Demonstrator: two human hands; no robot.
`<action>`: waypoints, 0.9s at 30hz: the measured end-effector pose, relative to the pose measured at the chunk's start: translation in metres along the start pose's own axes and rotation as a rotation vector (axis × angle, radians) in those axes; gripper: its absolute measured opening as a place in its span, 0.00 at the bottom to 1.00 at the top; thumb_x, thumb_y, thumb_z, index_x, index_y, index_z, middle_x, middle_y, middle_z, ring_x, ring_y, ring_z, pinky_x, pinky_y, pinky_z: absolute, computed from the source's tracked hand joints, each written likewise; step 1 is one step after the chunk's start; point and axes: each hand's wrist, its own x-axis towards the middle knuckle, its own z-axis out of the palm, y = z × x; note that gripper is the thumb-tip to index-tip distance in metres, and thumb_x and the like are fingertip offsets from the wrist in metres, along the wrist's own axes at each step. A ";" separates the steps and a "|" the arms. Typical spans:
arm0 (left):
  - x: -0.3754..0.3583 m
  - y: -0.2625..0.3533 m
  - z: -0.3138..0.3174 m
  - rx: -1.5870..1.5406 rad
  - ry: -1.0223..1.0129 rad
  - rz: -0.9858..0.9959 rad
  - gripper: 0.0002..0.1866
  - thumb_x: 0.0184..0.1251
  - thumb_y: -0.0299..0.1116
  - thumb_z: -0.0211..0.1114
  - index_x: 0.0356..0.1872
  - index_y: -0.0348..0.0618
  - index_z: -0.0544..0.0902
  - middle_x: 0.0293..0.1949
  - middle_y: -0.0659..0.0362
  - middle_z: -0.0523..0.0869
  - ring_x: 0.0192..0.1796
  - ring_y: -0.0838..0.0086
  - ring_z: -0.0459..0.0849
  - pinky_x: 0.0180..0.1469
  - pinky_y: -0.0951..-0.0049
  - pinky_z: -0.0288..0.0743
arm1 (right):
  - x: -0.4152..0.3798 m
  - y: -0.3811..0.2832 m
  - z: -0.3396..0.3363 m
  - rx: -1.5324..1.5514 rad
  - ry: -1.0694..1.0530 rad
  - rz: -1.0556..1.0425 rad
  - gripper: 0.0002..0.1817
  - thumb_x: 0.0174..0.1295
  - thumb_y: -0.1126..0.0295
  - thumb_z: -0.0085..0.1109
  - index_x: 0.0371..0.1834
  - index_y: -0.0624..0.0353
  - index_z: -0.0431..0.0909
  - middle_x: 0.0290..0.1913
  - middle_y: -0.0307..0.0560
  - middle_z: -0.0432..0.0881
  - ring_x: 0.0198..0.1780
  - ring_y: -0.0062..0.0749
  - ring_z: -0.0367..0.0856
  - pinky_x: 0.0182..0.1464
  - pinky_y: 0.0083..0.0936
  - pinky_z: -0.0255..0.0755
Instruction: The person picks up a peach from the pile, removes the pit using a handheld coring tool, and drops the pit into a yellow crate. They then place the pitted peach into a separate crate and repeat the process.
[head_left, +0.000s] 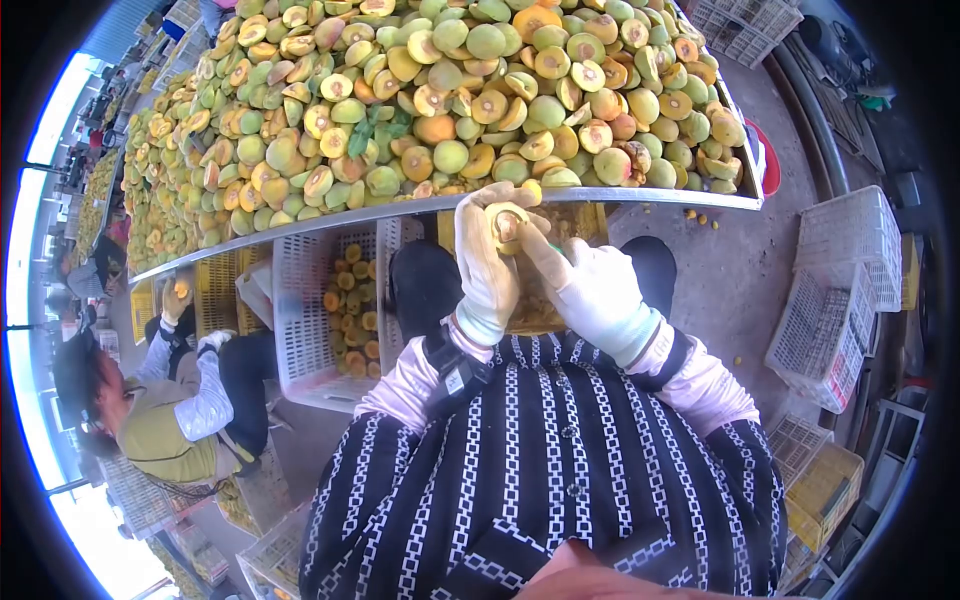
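Observation:
My left hand (484, 262), in a white glove with tan-stained fingers, holds a yellow peach half (508, 226) with its cut face and brown centre towards me. My right hand (596, 290), gloved the same way, is at the peach's right side, its index finger reaching the cut face. The other right fingers are curled, and a speck of green shows by them; what they hold is hidden. Just beyond my hands, a large heap of whole and halved peaches (450, 110) covers a metal-edged table (440, 204). A yellow crate (535, 318) is partly visible below my hands.
A white crate (300, 375) with peach halves (352, 310) stands to my left. Further left, a co-worker (170, 420) sits holding a fruit piece. White crates (825, 335) stand at right, and a red basin (768, 160) sits by the table's right end.

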 end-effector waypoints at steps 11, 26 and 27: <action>0.014 0.011 -0.010 -0.059 0.121 -0.047 0.24 0.78 0.50 0.41 0.47 0.37 0.73 0.36 0.51 0.82 0.27 0.71 0.81 0.32 0.74 0.78 | 0.016 -0.011 0.010 0.364 0.068 -0.034 0.38 0.58 0.69 0.57 0.74 0.50 0.56 0.26 0.45 0.75 0.23 0.39 0.78 0.23 0.36 0.73; 0.015 0.008 -0.049 0.081 -0.113 -0.443 0.23 0.77 0.45 0.43 0.36 0.35 0.79 0.29 0.54 0.84 0.32 0.72 0.83 0.36 0.75 0.78 | 0.008 -0.013 0.029 0.570 -0.138 0.037 0.31 0.58 0.74 0.58 0.67 0.55 0.64 0.33 0.51 0.81 0.30 0.46 0.83 0.31 0.35 0.76; 0.012 0.005 -0.047 0.100 -0.023 -0.362 0.22 0.77 0.44 0.45 0.37 0.35 0.79 0.30 0.54 0.84 0.32 0.72 0.83 0.36 0.75 0.77 | 0.011 -0.017 0.028 0.685 -0.177 0.116 0.30 0.59 0.75 0.58 0.67 0.55 0.64 0.34 0.53 0.82 0.32 0.46 0.84 0.33 0.34 0.77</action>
